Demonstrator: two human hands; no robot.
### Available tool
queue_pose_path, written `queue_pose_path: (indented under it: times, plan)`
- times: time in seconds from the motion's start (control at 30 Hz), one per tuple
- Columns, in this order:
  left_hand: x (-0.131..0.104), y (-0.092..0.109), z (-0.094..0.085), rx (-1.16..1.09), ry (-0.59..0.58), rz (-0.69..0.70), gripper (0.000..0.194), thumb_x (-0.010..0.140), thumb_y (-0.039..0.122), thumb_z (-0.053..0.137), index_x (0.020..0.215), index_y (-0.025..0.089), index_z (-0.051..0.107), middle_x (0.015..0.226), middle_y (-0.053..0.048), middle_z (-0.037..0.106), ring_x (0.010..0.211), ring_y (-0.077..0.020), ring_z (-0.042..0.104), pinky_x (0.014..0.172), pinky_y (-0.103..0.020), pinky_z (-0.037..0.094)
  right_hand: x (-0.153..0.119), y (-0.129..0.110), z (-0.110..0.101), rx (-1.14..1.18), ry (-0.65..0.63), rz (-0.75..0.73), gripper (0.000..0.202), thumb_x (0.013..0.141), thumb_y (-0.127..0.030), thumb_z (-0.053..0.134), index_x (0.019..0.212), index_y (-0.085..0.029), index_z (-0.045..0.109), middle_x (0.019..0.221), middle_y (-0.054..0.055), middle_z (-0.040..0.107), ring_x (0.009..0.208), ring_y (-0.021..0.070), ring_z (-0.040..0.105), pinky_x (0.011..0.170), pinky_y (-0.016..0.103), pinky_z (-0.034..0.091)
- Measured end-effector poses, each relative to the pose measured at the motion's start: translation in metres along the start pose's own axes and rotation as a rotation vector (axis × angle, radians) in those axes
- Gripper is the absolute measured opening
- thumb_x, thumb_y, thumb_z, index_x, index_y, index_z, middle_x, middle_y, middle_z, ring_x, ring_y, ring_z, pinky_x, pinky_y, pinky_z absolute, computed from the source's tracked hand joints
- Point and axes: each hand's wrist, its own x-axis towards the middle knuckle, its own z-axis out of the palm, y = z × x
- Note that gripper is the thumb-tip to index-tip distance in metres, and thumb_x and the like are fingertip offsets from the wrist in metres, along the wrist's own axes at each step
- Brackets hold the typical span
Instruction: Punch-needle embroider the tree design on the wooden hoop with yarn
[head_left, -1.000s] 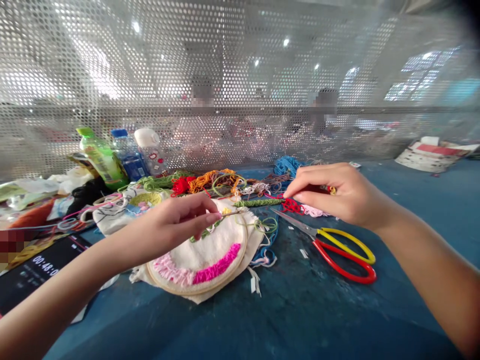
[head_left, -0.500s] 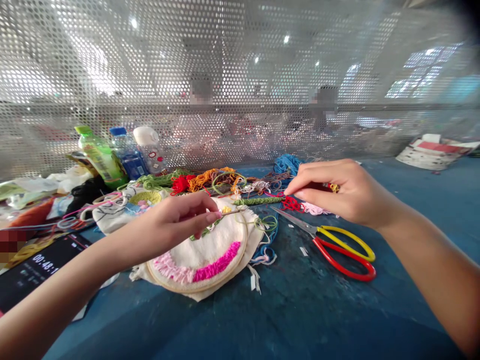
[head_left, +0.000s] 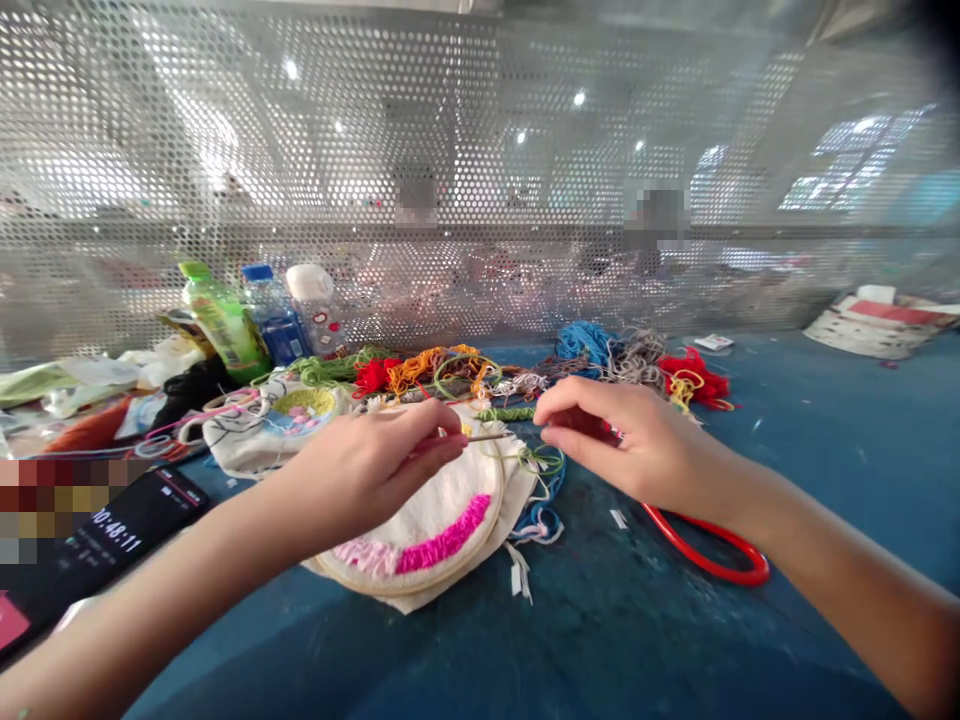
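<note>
My left hand (head_left: pixel 390 450) pinches a thin needle (head_left: pixel 489 437) that points right, above the far part of an embroidery hoop (head_left: pixel 501 470). The hooped white cloth (head_left: pixel 431 505) carries a curved band of looped stitches, pale pink running into magenta (head_left: pixel 444 535). Facing the needle tip, my right hand (head_left: pixel 622 440) has thumb and forefinger closed together, a short gap away. Whether a thread is between them is too fine to make out. Under my right hand lie scissors, mostly hidden, with a red handle (head_left: pixel 739 560) showing. Green yarn (head_left: pixel 541 458) loops beside the hoop.
Yarn bundles in orange (head_left: pixel 442 367), blue (head_left: pixel 583 342) and red (head_left: pixel 701 382) lie along the back, before a perforated metal screen (head_left: pixel 465 150). At left stand several bottles (head_left: pixel 225 325) and a phone with a timer (head_left: pixel 112 540). A paper container (head_left: pixel 874 325) sits far right.
My right hand has moved left and down, closer to the needle, and now covers most of the scissors. My left hand still pinches the needle. The view has shifted slightly.
</note>
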Motion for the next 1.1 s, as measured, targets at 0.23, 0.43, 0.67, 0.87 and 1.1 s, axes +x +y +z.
queue_pose_path:
  times: [0.23, 0.43, 0.67, 0.87, 1.1]
  plan:
    - [0.001, -0.01, 0.02, 0.287, 0.109, 0.072, 0.028, 0.101, 0.039, 0.03, 0.107, 0.02, 0.05, 0.07, -0.002, 0.07, 0.053, -0.0164, 0.062, 0.046, -0.025, 0.034, 0.001, 0.006, -0.006, 0.098, -0.029, 0.017, 0.047, 0.091, -0.036, 0.056, 0.132, -0.025, 0.038, 0.112, 0.01, 0.062, 0.097, 0.0224, 0.059, 0.078, 0.035, 0.048]
    - [0.003, -0.021, 0.02, 0.301, 0.149, 0.028, 0.025, 0.101, 0.037, 0.031, 0.11, 0.019, 0.046, 0.075, -0.003, 0.072, 0.057, -0.0186, 0.066, 0.046, -0.025, 0.036, 0.006, 0.025, -0.02, -0.082, -0.171, 0.199, 0.029, 0.095, -0.042, 0.045, 0.087, -0.02, 0.061, 0.073, 0.002, 0.062, 0.064, 0.0151, 0.054, 0.057, 0.028, 0.038]
    - [0.0, -0.02, 0.022, 0.287, 0.129, 0.123, 0.023, 0.102, 0.034, 0.027, 0.11, 0.02, 0.044, 0.076, -0.003, 0.071, 0.056, -0.0175, 0.066, 0.046, -0.025, 0.039, 0.007, 0.021, -0.013, -0.003, -0.174, 0.143, 0.027, 0.094, -0.037, 0.047, 0.082, -0.018, 0.062, 0.073, 0.001, 0.062, 0.067, 0.0145, 0.053, 0.059, 0.026, 0.037]
    - [0.0, -0.02, 0.028, 0.316, 0.075, 0.232, 0.02, 0.103, 0.029, 0.027, 0.11, 0.019, 0.043, 0.08, -0.004, 0.071, 0.062, -0.0183, 0.068, 0.05, -0.026, 0.044, 0.009, 0.015, -0.005, 0.052, -0.248, 0.122, 0.028, 0.094, -0.036, 0.047, 0.08, -0.018, 0.063, 0.069, 0.0, 0.061, 0.062, 0.013, 0.051, 0.058, 0.025, 0.035]
    - [0.0, -0.018, 0.032, 0.357, 0.071, 0.289, 0.021, 0.103, 0.029, 0.028, 0.107, 0.017, 0.045, 0.079, -0.003, 0.068, 0.061, -0.0188, 0.067, 0.048, -0.028, 0.044, 0.01, 0.016, 0.016, 0.106, -0.274, 0.142, 0.031, 0.094, -0.039, 0.048, 0.078, -0.018, 0.064, 0.068, 0.0, 0.062, 0.062, 0.0123, 0.049, 0.057, 0.025, 0.033]
